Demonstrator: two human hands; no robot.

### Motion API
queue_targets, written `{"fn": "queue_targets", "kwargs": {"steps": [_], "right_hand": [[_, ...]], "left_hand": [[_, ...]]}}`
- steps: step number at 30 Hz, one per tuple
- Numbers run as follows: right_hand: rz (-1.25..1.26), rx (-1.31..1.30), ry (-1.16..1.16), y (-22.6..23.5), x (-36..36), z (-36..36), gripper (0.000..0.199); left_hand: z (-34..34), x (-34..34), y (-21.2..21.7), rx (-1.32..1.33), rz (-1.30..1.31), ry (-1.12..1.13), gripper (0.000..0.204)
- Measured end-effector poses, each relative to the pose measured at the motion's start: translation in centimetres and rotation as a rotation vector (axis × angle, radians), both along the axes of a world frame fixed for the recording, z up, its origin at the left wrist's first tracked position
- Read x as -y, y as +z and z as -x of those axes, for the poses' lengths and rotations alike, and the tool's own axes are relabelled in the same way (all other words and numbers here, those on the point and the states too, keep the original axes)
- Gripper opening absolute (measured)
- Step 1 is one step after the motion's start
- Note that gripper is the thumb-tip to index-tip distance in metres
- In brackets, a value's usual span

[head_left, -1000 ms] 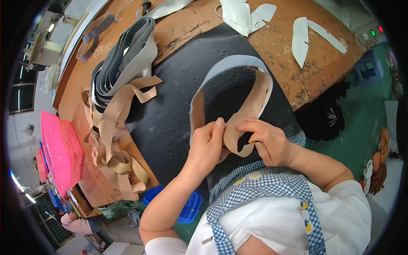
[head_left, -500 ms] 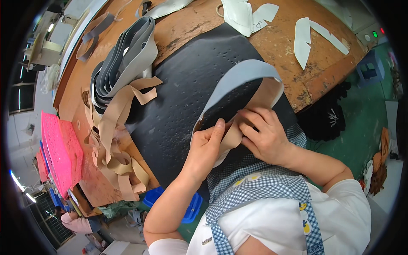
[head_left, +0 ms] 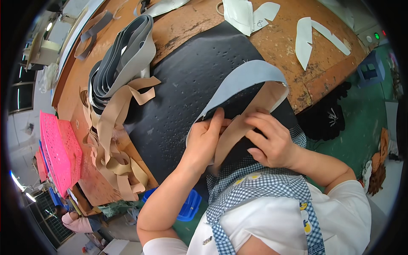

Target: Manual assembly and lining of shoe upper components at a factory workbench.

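Note:
A looped strip, pale blue-grey outside, arches over a black mat in front of me. A beige strip lies along its inner face, its loose end hanging toward my apron. My left hand is closed on the near left part of the loop, thumb up against the strips; its other fingers are mostly hidden behind them. At the beige strip's right edge is my right hand, its fingertips touching the strip and its thumb spread away from them.
The black mat covers the near part of the worn wooden table. Stacked grey strips and tangled beige strips lie to the left. White cut pieces lie at the far side. A pink basket stands left, a blue basket below.
My right thumb has come away from the beige strip, and the fingers have opened. The strip's near end now hangs straighter and lower. The loop's far end has shifted slightly right.

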State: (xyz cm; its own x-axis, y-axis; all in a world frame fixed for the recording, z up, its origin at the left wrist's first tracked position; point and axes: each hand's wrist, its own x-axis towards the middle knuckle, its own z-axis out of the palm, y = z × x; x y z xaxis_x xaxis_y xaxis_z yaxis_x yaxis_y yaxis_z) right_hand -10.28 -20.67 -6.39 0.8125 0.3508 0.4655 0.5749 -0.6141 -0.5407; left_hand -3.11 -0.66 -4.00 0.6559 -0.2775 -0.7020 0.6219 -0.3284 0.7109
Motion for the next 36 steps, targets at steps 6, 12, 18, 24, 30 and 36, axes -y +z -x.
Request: {"fn": "queue_targets", "kwargs": {"steps": [6, 12, 18, 24, 30, 36], "right_hand": [[0.026, 0.006, -0.126, -1.6, 0.5, 0.0, 0.029], [0.127, 0.077, -0.128, -2.1, 0.5, -0.1, 0.038], [0.184, 0.108, -0.114, -2.3, 0.4, -0.2, 0.040], [0.202, 0.127, -0.132, -2.1, 0.2, -0.2, 0.044], [0.308, 0.061, -0.094, -1.6, 0.1, -0.1, 0.050], [0.341, 0.046, -0.077, -1.8, 0.1, -0.1, 0.056]], "left_hand": [[0.8, 2.3, 1.1, 0.430, -0.347, -0.194, 0.021], [1.8, 2.7, -0.2, 0.866, -0.390, -0.294, 0.011], [2.1, 2.7, -0.8, 0.875, -0.377, -0.237, 0.010], [2.2, 3.0, -0.8, 0.880, -0.416, -0.240, 0.013], [2.1, 1.9, -0.5, 0.687, -0.394, -0.210, 0.017], [3.3, -0.1, 0.2, 0.583, -0.368, -0.216, 0.022]]}}
